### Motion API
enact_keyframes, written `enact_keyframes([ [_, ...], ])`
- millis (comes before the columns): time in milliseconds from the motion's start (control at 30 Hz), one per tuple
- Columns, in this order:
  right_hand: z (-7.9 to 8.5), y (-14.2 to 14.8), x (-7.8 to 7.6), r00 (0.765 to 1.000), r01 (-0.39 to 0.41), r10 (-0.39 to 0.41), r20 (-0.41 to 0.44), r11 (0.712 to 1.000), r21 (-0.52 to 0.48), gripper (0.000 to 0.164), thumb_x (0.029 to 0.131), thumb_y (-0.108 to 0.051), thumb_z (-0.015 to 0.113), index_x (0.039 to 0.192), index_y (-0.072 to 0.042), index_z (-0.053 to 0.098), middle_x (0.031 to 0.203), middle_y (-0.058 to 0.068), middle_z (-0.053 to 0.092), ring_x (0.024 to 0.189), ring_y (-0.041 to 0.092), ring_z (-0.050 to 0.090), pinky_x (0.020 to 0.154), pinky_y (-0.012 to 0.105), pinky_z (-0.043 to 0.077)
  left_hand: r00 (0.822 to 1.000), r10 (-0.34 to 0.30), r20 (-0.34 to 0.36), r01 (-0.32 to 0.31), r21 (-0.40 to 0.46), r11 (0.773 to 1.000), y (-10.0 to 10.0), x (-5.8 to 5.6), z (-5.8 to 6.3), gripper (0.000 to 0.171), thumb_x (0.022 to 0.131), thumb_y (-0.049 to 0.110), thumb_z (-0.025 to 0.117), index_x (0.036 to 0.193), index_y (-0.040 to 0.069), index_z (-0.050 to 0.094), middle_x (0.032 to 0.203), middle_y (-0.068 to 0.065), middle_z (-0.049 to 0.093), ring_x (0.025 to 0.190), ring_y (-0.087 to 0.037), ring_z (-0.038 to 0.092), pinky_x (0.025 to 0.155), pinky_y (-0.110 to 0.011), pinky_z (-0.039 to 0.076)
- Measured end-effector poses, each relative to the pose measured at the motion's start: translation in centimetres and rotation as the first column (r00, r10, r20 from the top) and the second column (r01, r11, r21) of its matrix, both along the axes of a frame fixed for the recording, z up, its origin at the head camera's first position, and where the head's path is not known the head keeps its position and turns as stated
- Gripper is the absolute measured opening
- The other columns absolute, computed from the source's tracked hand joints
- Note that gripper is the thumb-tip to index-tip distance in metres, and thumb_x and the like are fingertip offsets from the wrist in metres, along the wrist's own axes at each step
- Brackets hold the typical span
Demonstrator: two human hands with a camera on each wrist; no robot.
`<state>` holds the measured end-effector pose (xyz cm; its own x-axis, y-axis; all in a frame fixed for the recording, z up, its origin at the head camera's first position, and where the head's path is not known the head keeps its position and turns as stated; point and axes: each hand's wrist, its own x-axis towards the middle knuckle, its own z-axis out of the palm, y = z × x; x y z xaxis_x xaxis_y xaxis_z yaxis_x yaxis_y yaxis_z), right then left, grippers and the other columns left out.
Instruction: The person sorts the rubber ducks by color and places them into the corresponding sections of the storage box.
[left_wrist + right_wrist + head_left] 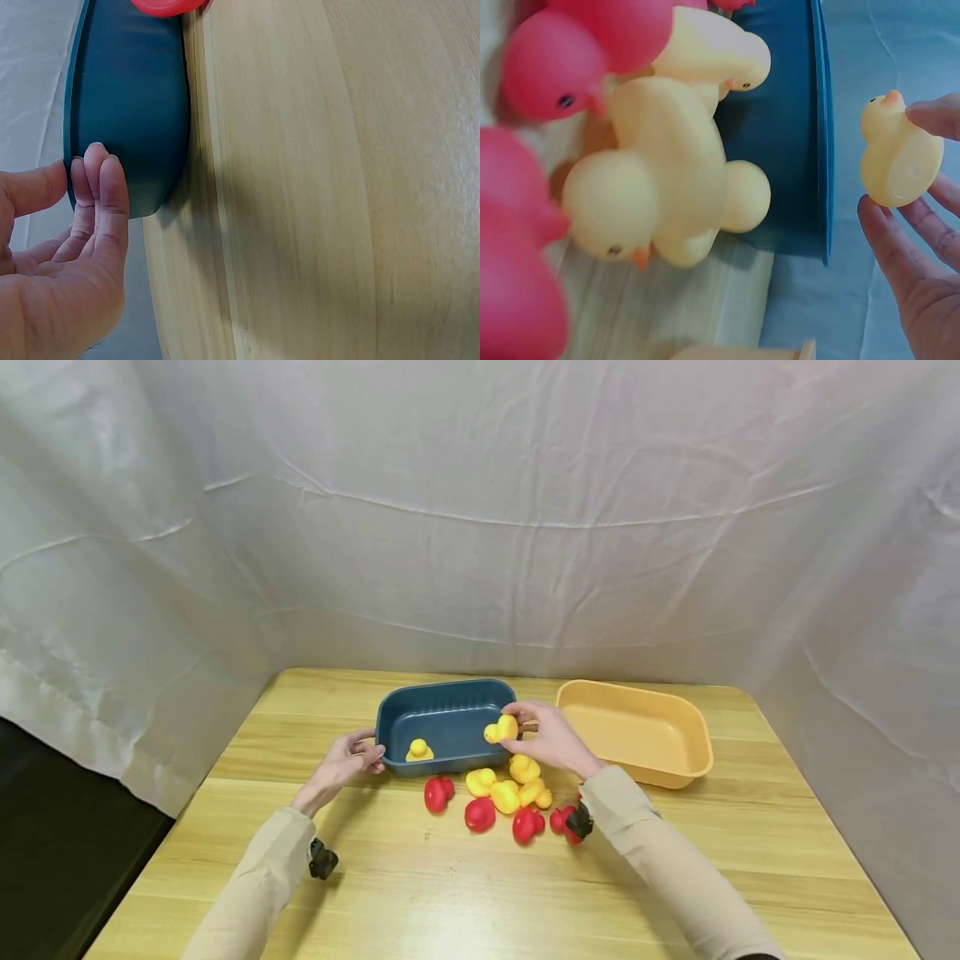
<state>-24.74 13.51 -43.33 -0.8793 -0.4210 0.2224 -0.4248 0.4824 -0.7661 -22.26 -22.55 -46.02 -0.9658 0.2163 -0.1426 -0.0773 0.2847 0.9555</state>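
Observation:
My right hand [551,737] pinches a yellow rubber duck [901,154] between thumb and fingers, above the right end of a dark blue bin [450,766]. With thumb and fingertips on either side of its rim, my left hand [75,247] grips the bin's left end. Inside the bin, near the front wall, sits another yellow duck [419,750]. Several yellow ducks [506,797] lie bunched on the table just in front of the bin. Around them lie several red ducks [480,814], one partly covered by the right wrist's camera.
A light orange bin [637,768] stands to the right of the blue one, its inside showing no ducks. Both bins are near the back edge of the wooden table [420,893]. Pale cloth [480,568] hangs behind and at the sides.

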Motion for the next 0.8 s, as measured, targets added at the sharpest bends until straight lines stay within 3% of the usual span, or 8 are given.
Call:
enact_keyframes([
  [167,0.1,-1.6,-0.9,0.998,0.025,-0.024,0.051,1.0,-0.01,0.046,0.083,-0.012,0.081,0.125,0.0,0.063,0.121,0.017,0.068,0.103,0.031,0.068,0.096,0.05,0.058,1.0,-0.001,0.002,0.001,0.002,1.0,-0.1,0.0,0.0,0.057,0.102,0.005,0.055,0.147,-0.018,0.03,0.096,-0.017,0.069,0.075,-0.008,0.066,0.081,-0.029,0.061],
  [367,0.0,-3.4,-1.8,0.996,0.037,-0.037,0.083,0.999,0.001,0.049,0.084,-0.014,0.081,0.127,0.0,0.062,0.127,0.017,0.065,0.109,0.033,0.067,0.092,0.041,0.061,1.0,0.001,0.002,-0.001,-0.006,1.0,-0.1,0.0,0.1,0.058,0.102,0.006,0.055,0.148,-0.018,0.03,0.096,-0.017,0.069,0.075,-0.007,0.066,0.08,-0.028,0.061],
  [800,0.1,-6.7,-3.2,0.99,0.065,-0.066,0.123,0.998,0.01,0.046,0.084,-0.016,0.081,0.125,-0.003,0.064,0.125,0.015,0.067,0.104,0.03,0.067,0.089,0.034,0.061,1.0,-0.003,0.004,0.003,-0.014,1.0,-0.1,-0.1,0.1,0.06,0.102,0.005,0.055,0.148,-0.02,0.027,0.096,-0.016,0.07,0.076,-0.009,0.067,0.081,-0.031,0.062],
])
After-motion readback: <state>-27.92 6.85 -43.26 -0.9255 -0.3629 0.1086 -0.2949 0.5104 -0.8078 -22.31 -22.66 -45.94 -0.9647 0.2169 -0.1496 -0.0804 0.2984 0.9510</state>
